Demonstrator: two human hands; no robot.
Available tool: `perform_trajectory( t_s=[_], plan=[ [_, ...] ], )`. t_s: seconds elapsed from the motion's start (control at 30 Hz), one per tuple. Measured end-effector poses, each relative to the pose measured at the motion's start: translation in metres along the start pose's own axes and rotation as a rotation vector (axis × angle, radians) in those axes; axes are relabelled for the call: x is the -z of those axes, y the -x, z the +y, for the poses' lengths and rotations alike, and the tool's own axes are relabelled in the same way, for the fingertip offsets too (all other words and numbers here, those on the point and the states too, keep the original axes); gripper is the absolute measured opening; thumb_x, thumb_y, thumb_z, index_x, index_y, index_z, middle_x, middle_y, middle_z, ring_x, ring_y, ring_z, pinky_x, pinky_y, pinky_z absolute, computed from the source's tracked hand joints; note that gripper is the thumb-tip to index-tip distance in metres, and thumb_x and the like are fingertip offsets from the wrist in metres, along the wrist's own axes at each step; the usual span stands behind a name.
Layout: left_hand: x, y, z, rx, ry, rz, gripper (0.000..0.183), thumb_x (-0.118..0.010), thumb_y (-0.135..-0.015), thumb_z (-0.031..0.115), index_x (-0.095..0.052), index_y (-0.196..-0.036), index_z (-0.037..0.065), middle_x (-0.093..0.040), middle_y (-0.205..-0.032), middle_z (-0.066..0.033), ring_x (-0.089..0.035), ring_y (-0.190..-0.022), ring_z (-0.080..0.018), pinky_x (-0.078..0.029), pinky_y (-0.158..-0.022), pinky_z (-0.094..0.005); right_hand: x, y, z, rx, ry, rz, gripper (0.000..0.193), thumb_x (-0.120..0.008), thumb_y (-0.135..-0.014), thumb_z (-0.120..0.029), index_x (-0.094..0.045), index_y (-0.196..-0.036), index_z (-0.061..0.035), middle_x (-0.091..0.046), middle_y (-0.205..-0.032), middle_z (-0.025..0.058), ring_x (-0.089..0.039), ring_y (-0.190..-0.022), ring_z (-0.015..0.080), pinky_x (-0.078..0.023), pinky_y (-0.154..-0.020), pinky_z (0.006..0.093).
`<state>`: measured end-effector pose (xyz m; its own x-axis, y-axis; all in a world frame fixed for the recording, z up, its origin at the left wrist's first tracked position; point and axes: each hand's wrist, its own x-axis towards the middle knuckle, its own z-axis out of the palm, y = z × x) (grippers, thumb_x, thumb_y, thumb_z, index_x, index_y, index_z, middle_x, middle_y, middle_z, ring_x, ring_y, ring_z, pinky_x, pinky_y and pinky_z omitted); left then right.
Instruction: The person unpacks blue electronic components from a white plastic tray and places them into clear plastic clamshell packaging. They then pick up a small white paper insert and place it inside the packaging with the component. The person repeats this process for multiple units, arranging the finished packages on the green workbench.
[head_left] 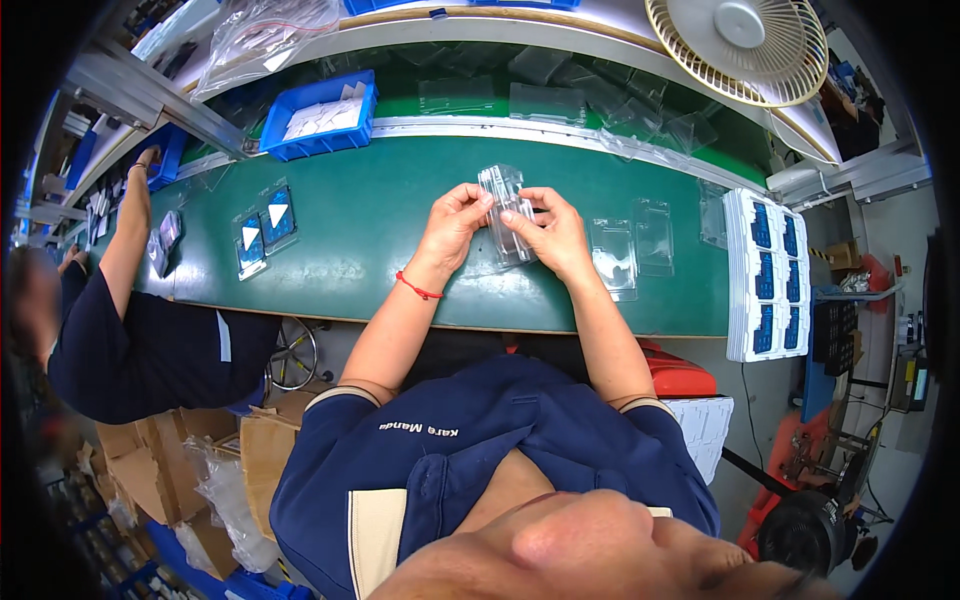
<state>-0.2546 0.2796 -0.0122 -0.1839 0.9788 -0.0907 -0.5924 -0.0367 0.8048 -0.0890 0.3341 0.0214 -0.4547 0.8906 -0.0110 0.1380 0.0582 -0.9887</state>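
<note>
Over the middle of the green worktable (390, 180), both my hands are closed on a clear plastic blister tray (507, 235). My left hand (458, 222) pinches its left edge between thumb and fingers. On the other edge, my right hand (552, 232) grips with its thumb across the front. The plastic may be more than one nested piece; I cannot tell. Just right of my right hand lie a clear blister shell (613, 258) and a second clear shell (655, 238). Farther left are two clear packs with dark blue inserts bearing white triangles, a nearer pack (250, 246) and a farther pack (279, 214).
A blue bin (320, 115) of white papers stands at the back left. Loose clear shells (590, 95) cover the green strip behind the rail. Stacked white trays (735, 280) with blue pieces sit at the right edge. A fan (740, 30) is above; a co-worker's arm (125, 235) reaches in left.
</note>
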Motion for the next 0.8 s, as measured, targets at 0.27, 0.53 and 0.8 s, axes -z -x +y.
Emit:
perform_trajectory(
  t_s=[0.27, 0.53, 0.8],
  plan=[
    [0.014, 0.018, 0.020, 0.071, 0.051, 0.017, 0.004, -0.062, -0.090, 0.010, -0.060, -0.090, 0.007, -0.062, -0.089, -0.0008, -0.059, -0.081, -0.0116, -0.049, -0.078, -0.0298, 0.008, 0.026, -0.017, 0.372, 1.063, 0.388, 0.066, -0.076, -0.070, -0.049, -0.062, -0.111, 0.0009, -0.052, -0.122, 0.0292, -0.052, -0.106, 0.0382, -0.044, -0.088, 0.0453],
    [0.022, 0.032, 0.022, -0.002, 0.047, -0.142, 0.005, -0.060, -0.092, 0.011, -0.058, -0.088, 0.008, -0.059, -0.090, 0.0003, -0.055, -0.085, -0.0097, -0.046, -0.080, -0.0272, -0.033, 0.014, -0.026, 0.206, 0.189, -0.052, 0.073, -0.077, -0.072, -0.035, -0.049, -0.128, 0.0005, -0.060, -0.115, 0.0216, -0.066, -0.088, 0.0293, -0.054, -0.073, 0.0362],
    [0.050, 0.055, 0.035, -0.004, 0.100, 0.018, 0.006, -0.060, -0.091, 0.009, -0.058, -0.087, 0.005, -0.062, -0.102, -0.0070, -0.059, -0.102, -0.0212, -0.049, -0.088, -0.0420, -0.042, 0.025, -0.028, 0.477, 0.780, 0.188, 0.075, -0.075, -0.073, -0.044, -0.049, -0.129, -0.0018, -0.046, -0.132, 0.0276, -0.047, -0.117, 0.0408, -0.038, -0.101, 0.0459]
  ],
)
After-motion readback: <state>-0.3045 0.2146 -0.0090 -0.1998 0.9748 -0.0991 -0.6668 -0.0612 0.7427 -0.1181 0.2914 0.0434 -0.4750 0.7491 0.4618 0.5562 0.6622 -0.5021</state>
